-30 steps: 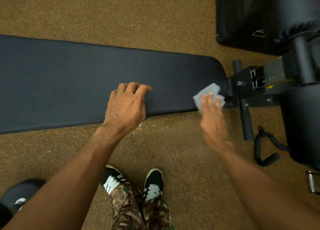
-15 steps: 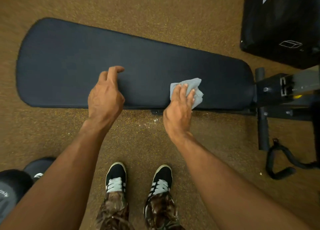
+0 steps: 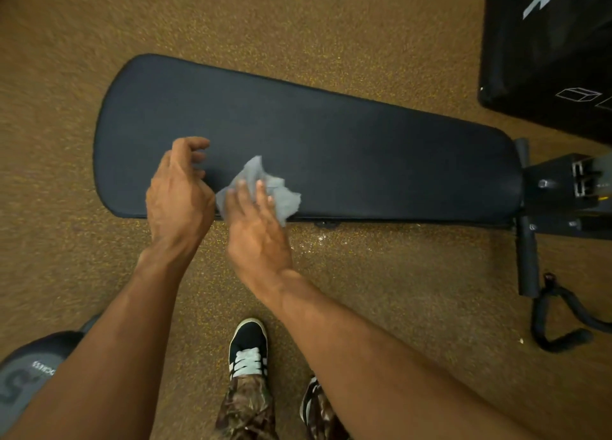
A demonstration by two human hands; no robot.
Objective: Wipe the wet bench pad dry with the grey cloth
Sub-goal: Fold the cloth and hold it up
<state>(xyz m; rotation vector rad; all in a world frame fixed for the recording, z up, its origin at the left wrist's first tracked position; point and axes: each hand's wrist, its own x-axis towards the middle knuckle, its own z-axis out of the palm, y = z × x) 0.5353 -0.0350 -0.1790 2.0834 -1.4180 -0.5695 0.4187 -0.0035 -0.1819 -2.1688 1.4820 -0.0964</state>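
A long black bench pad point(image 3: 331, 148) lies across the middle of the view, its rounded wide end at the left. The crumpled grey cloth point(image 3: 281, 196) sits on the pad's near edge. My right hand point(image 3: 256, 231) presses flat on the cloth with straight fingers. My left hand point(image 3: 180, 194) hovers at the pad's near edge just left of the cloth, its fingers loosely curled and holding nothing.
The black bench frame point(image 3: 563, 194) with a crossbar joins the pad at the right. A black box point(image 3: 549, 48) stands at the top right. A black strap handle point(image 3: 559, 320) lies on the speckled brown floor. A weight plate point(image 3: 29, 370) sits at the bottom left; my shoes are below.
My right hand has slid the cloth leftwards along the pad's near edge, from the frame end to beside my left hand. My left hand's fingers have lifted and curled.
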